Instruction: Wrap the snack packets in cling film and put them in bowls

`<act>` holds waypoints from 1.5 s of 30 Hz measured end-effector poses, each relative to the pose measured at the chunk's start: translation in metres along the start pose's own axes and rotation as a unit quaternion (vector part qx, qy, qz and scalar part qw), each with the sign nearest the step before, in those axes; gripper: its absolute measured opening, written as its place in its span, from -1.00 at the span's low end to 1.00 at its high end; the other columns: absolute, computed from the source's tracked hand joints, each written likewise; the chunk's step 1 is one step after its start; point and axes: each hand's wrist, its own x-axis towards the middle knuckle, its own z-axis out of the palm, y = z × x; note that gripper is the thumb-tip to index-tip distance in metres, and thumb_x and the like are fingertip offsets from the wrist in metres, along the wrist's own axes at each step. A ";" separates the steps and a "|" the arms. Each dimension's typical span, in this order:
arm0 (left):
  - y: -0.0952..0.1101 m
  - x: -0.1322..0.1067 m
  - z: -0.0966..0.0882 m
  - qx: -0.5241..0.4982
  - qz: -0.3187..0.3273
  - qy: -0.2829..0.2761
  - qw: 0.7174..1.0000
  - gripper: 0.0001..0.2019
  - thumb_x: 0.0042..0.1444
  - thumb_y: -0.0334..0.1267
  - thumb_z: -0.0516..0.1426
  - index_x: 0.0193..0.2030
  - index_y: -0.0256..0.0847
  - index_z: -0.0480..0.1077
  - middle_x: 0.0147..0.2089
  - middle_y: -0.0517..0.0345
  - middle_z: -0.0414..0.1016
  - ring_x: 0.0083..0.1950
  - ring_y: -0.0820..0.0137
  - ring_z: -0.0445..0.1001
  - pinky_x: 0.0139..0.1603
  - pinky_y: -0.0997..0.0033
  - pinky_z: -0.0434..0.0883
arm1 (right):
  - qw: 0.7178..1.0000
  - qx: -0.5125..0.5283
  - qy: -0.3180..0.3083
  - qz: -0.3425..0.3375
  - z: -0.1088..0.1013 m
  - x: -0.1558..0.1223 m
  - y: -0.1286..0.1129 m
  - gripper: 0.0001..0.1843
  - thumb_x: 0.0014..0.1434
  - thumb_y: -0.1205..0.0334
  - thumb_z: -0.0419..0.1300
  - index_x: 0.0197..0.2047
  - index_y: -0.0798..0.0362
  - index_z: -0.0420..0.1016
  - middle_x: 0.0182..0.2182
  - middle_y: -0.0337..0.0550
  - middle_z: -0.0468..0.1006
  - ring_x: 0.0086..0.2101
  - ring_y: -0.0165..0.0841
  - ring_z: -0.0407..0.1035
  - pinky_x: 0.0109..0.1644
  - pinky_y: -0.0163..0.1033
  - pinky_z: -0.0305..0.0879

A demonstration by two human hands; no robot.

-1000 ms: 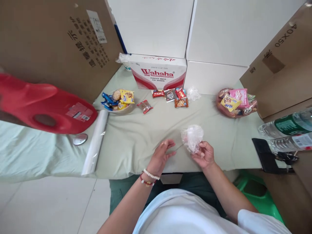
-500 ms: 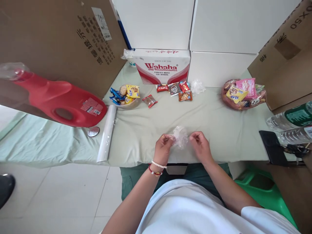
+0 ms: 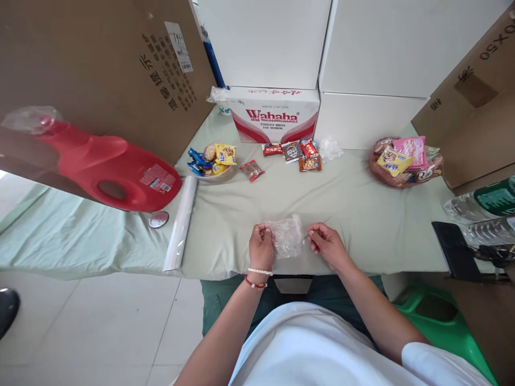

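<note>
A clear, crinkled plastic cover (image 3: pixel 286 237) with a gathered edge is spread between my two hands, low over the front of the table. My left hand (image 3: pixel 261 245) pinches its left side between thumb and fingers. At its right edge, my right hand (image 3: pixel 325 244) has thumb and forefinger pressed together on the thin film. Beyond the hands lie a small snack packet (image 3: pixel 252 170) and a group of wrapped snacks (image 3: pixel 292 151). Another crumpled clear plastic cover (image 3: pixel 330 149) rests beside that group.
A bowl of snacks (image 3: pixel 219 175) stands left, a fuller snack bowl (image 3: pixel 396 179) right. Further left are a red jug (image 3: pixel 116 177), a film roll (image 3: pixel 181 225) and a round lid (image 3: pixel 158 219). Bottles (image 3: pixel 488 201) and a black phone (image 3: pixel 454 249) lie right. A Wahaha box (image 3: pixel 276 115) stands behind.
The plastic cover has gone from a bunched clump to a wider, stretched sheet. My left hand moved slightly left, and my right hand's fingertips came to its right edge. The view shifted a little.
</note>
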 end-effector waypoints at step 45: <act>0.010 0.023 -0.008 0.066 0.040 0.010 0.997 -0.89 0.28 -0.17 0.11 -0.17 -0.11 0.28 -0.47 0.38 0.31 -0.59 0.54 0.22 -0.59 0.53 0.20 | 0.810 -0.450 0.096 -0.363 -0.031 -0.024 -0.026 -0.68 0.33 0.03 0.27 0.08 -0.03 0.51 -0.01 0.01 0.52 0.01 -0.12 0.38 0.15 0.06 0.37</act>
